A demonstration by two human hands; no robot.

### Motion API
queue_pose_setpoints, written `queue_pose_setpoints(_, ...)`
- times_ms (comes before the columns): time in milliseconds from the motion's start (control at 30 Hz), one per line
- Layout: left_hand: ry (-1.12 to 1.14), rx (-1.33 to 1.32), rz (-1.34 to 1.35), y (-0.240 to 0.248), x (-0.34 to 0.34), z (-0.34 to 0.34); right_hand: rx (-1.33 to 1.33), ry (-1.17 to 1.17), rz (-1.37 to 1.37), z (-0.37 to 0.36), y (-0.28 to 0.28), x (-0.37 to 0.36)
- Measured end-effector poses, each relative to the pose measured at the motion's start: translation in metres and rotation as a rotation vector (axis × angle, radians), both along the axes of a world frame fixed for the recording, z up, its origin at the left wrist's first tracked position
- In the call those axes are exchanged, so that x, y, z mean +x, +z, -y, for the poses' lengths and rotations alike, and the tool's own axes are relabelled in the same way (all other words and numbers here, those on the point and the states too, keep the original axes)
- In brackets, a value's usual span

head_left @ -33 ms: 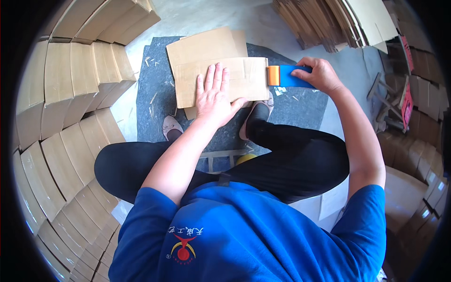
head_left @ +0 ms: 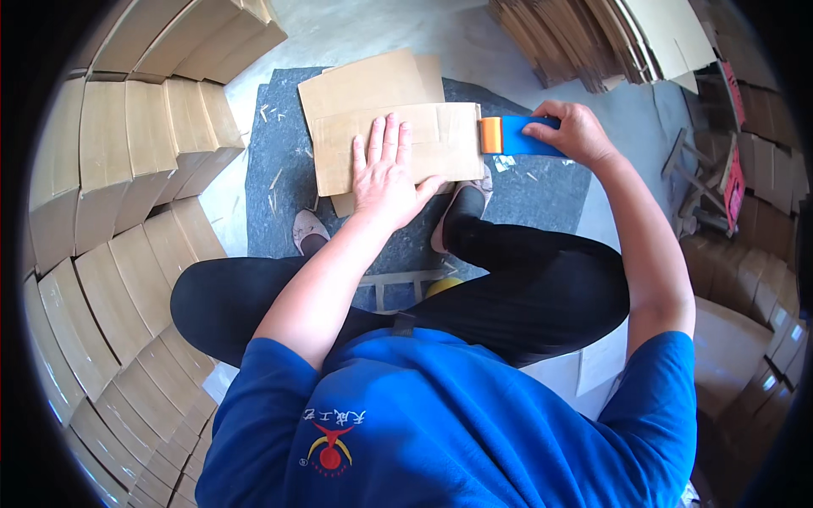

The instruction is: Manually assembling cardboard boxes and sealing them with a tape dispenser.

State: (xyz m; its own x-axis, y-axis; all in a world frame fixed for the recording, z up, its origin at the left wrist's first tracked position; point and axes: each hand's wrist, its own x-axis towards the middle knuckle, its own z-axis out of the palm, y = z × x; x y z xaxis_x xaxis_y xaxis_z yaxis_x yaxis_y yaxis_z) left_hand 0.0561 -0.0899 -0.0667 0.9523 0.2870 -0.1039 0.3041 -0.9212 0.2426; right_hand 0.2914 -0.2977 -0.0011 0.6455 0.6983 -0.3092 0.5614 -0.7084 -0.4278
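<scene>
My left hand [head_left: 383, 176] lies flat on a folded brown cardboard box [head_left: 453, 157], fingers extended and thumb out to the side. More flat cardboard [head_left: 364, 80] sticks out beneath it on the far side. At the box's right edge is a blue tape dispenser [head_left: 518, 137] with an orange front part [head_left: 491, 135], which meets or nearly meets the edge. My right hand [head_left: 580, 137] grips the dispenser's right end between thumb and fingers. Whether tape runs onto the box is too small to tell.
Stacked cardboard boxes [head_left: 102, 161] line the left side. A bundle of flat cardboard [head_left: 576, 42] stands at the far right. Scraps litter the dark floor mat [head_left: 279, 178], with my feet on either side. A wooden frame [head_left: 703, 182] and more boxes [head_left: 737, 279] are at right.
</scene>
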Motion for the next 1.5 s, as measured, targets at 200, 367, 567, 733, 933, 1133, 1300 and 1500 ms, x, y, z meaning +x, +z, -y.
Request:
queue_pose_setpoints(200,-0.131,-0.061,0.051,0.015,0.058,0.017,0.054,0.015,0.011,0.001,-0.002,0.0)
queue_pose_setpoints(367,-0.212,-0.057,-0.04,0.015,0.093,0.026,-0.007,0.011,0.017,-0.002,0.008,-0.002)
queue_pose_setpoints(567,-0.171,-0.097,-0.087,0.012,0.098,0.023,0.037,-0.012,-0.007,0.009,0.026,-0.004)
queue_pose_setpoints(733,-0.167,-0.123,-0.115,0.012,0.101,0.021,-0.04,-0.014,0.042,0.029,0.05,0.009)
queue_pose_setpoints(933,-0.18,-0.125,-0.108,0.011,0.1,0.025,-0.099,0.152,0.185,0.039,0.025,0.021)
queue_pose_setpoints(1133,-0.181,-0.102,-0.113,0.008,0.101,0.028,-0.076,0.197,0.244,0.001,-0.032,-0.01)
queue_pose_setpoints(1300,-0.2,-0.124,-0.156,0.009,0.098,0.024,0.026,0.23,0.365,-0.025,-0.083,-0.07)
queue_pose_setpoints(1500,-0.307,-0.474,0.432,-0.014,0.083,-0.002,0.001,0.257,0.415,-0.018,-0.144,-0.086)
